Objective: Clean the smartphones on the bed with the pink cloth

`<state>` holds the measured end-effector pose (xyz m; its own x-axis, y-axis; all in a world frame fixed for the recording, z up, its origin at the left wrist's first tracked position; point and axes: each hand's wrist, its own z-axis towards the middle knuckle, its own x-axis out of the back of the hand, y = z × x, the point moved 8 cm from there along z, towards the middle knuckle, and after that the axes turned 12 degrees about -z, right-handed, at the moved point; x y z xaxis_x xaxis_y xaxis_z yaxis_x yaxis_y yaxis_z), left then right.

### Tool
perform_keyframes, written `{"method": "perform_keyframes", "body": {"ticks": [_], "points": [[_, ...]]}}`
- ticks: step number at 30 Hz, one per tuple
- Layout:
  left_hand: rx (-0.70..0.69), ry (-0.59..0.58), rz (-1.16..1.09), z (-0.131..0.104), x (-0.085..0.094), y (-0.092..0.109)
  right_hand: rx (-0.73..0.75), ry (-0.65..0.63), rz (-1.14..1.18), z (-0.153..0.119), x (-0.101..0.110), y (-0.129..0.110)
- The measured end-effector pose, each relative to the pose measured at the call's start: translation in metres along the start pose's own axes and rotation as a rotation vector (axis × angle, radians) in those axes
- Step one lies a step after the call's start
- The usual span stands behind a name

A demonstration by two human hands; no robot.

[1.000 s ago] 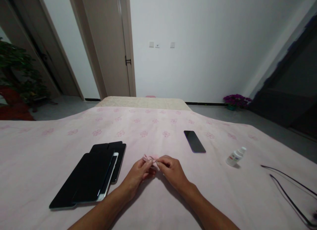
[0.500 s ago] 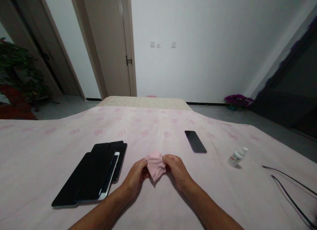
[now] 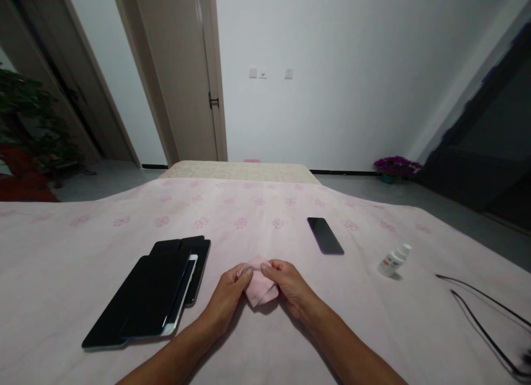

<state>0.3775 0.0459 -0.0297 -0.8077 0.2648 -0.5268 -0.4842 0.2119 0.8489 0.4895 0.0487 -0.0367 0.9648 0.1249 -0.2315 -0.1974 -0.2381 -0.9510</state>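
One small, plain pink piece of thin, soft cloth (image 3: 260, 290) is held between the left hand (image 3: 227, 292) and the right hand (image 3: 293, 290), just above or on the table near its middle – whether its lower edge touches the surface I cannot tell. Both hands are closed to a narrow pinch on it, each thumb lying on top, the other fingers mostly hidden. The cloth looks matt and creased: its upper part is bunched, its left edge curls near the left thumb, and its lower part falls in overlapping, pointed folds with shadow between them.

Beneath spreads a pale pink tablecloth with darker pink flower outlines (image 3: 265, 349), its rows of flowers lying toward the far side. Left of the hands sits an overlapping pile of flat, glossy black-faced devices (image 3: 145, 291), one with a white border. Farther out on the right lie a slim black rectangular phone (image 3: 326, 237), a small white plastic bottle with a printed label (image 3: 393, 261), standing, and two thin, curved black strips (image 3: 477, 288).

Beyond the table are a plain white wall (image 3: 332, 114), a grey-brown door with a dark handle (image 3: 178, 69), a leafy green plant (image 3: 29, 105) and purple flowers in a green pot (image 3: 396, 167) – both near the grey floor (image 3: 116, 177)
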Motion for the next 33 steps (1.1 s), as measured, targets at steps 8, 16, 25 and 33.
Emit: {"method": "perform_keyframes", "body": {"ticks": [8,16,25,33], "points": [[0.032,-0.007,-0.069,-0.002,-0.001,-0.003,0.132,0.133,-0.110,0.002,0.013,-0.006],[0.079,0.083,0.104,0.002,0.007,-0.002,0.268,0.238,-0.459,0.003,0.022,-0.020],[0.103,0.075,0.109,0.001,0.005,-0.004,0.731,0.288,-1.053,-0.031,-0.006,-0.056],[0.111,0.067,-0.158,0.001,0.009,0.002,0.931,0.158,-1.342,-0.043,-0.029,-0.053]]}}
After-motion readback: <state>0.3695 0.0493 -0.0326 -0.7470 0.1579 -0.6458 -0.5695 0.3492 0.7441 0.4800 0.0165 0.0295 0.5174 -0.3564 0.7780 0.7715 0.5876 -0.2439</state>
